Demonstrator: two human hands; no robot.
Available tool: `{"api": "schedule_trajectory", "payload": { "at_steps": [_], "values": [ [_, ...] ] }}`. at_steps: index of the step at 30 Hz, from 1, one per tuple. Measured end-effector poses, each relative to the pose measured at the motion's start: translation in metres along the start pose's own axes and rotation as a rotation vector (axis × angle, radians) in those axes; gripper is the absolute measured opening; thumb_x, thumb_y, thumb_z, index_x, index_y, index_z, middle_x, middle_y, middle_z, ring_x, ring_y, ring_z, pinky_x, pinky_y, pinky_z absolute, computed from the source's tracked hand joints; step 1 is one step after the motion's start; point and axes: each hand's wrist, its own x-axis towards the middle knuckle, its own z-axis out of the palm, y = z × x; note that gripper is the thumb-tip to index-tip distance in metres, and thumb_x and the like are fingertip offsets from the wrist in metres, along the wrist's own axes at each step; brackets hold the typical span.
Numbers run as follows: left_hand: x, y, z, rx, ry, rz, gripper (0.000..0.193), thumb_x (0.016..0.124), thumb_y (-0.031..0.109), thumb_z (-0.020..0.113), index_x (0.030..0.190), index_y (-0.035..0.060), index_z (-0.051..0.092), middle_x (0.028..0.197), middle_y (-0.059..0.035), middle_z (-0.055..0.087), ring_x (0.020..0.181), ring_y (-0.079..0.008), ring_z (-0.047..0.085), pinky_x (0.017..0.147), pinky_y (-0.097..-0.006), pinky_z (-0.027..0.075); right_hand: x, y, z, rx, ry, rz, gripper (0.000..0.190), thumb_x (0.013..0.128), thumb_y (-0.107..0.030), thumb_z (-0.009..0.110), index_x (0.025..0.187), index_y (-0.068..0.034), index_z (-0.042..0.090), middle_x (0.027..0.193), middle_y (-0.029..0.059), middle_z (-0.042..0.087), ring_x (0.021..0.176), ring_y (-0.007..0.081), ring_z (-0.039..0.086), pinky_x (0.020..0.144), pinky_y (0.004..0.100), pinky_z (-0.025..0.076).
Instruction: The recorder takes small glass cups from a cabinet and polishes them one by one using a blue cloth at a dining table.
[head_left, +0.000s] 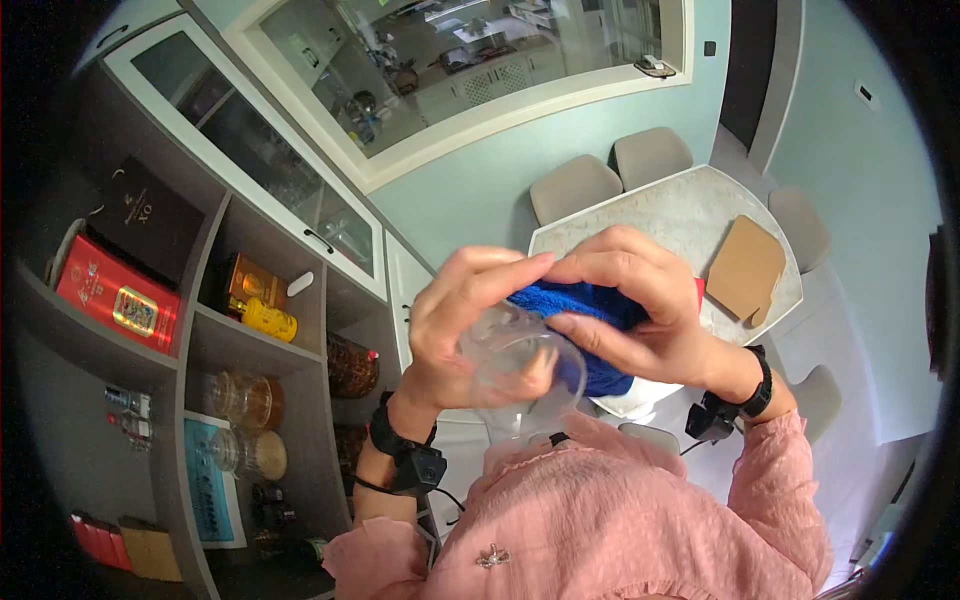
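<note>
A clear, see-through vessel, glass or plastic, (529, 367) is held up before my chest. My left hand (469, 330) is wrapped around its side, with the thumb seen through the clear wall. A blue cloth (600, 375) lies bunched beside and behind the vessel. My right hand (637, 300) grips this cloth, its thumb close to the vessel's rim and its fingertips meeting those of my left hand. Part of the cloth is hidden behind my fingers. Both wrists wear black straps with small cameras.
Beyond my hands stands a marble-look table (652, 202) with a brown cardboard piece (746, 266) and grey chairs (574, 187) around it. At the left rises a shelf unit (259, 337) holding glass jars (251, 397), a yellow bottle (268, 320) and a red box (120, 292).
</note>
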Motion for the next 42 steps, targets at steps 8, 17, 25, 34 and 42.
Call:
{"api": "schedule_trajectory", "payload": {
  "at_steps": [8,17,25,34,42],
  "values": [
    [-0.004,0.004,-0.009,0.084,0.093,0.028,0.046,0.060,0.017,0.075,0.102,0.0033,0.064,0.090,-0.0110,0.060,0.076,-0.0207,0.060,0.066,-0.0290,0.050,-0.037,0.011,-0.010,-0.046,-0.151,0.315,0.066,0.059,-0.040,0.081,0.107,-0.001,0.059,0.097,0.0151,0.059,0.088,0.0304,0.058,0.076,0.0362,0.047],
    [-0.011,0.000,-0.028,0.322,0.149,-0.046,0.042,0.052,0.003,0.064,0.093,0.0033,0.058,0.090,-0.0123,0.056,0.082,-0.0248,0.057,0.077,-0.0317,0.047,-0.101,0.041,-0.088,0.188,-0.423,0.640,0.035,0.061,-0.024,0.081,0.080,0.000,0.065,0.069,0.0080,0.058,0.070,0.0203,0.056,0.063,0.0326,0.041],
    [-0.004,0.002,-0.016,0.096,0.087,-0.052,0.038,0.053,0.002,0.068,0.091,0.0069,0.064,0.086,-0.0092,0.060,0.076,-0.0213,0.060,0.066,-0.0293,0.049,-0.100,0.027,-0.093,-0.003,-0.292,0.715,0.092,0.051,-0.049,0.078,0.124,0.001,0.052,0.124,0.0193,0.052,0.118,0.0309,0.048,0.101,0.0402,0.033],
    [0.000,-0.001,0.000,-0.119,-0.012,0.017,0.034,0.057,0.010,0.072,0.090,0.0071,0.065,0.084,-0.0090,0.059,0.074,-0.0214,0.061,0.063,-0.0290,0.050,-0.105,0.048,0.079,1.302,-0.311,0.837,0.055,0.086,-0.056,0.051,0.106,-0.005,0.056,0.077,0.0062,0.058,0.063,0.0127,0.054,0.055,0.0249,0.045],
    [-0.035,-0.038,-0.001,0.148,-0.114,-0.347,0.048,0.056,0.005,0.072,0.103,0.0097,0.064,0.115,-0.0103,0.052,0.082,-0.0193,0.064,0.069,-0.0300,0.052,-0.077,0.008,-0.024,0.606,0.048,0.963,0.027,0.087,-0.024,0.063,0.103,-0.002,0.063,0.082,-0.0002,0.062,0.066,0.0056,0.054,0.058,0.0202,0.045]
  ]
}}
